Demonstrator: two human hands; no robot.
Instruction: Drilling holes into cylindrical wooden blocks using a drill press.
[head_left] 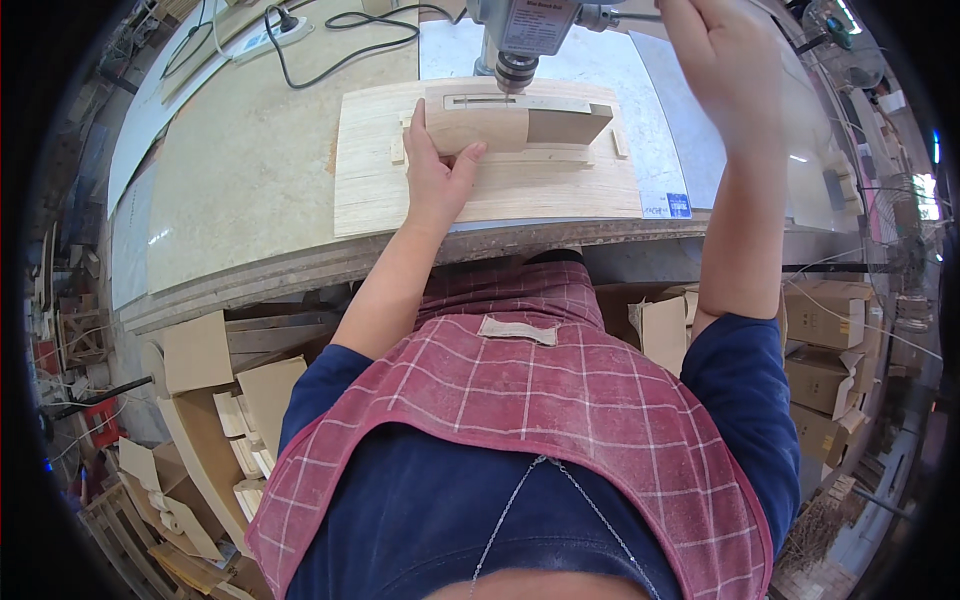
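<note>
My left hand is closed on the left end of a long wooden block, thumb along its near face and fingers reaching over its far left. The block has a narrow slot in its top and a darker right end. It rests on a pale wooden board with thin strips around it. Over the slot stands the chuck of a bench drill press, its thin bit coming down at the block's top. At the upper edge my right hand, slightly blurred, is closed around the drill press lever; its fingertips are partly cut off.
A power strip with a black cable lies on the worktable at the far left. Open cardboard boxes with wooden pieces stand below on the left. More cartons are stacked at the right.
</note>
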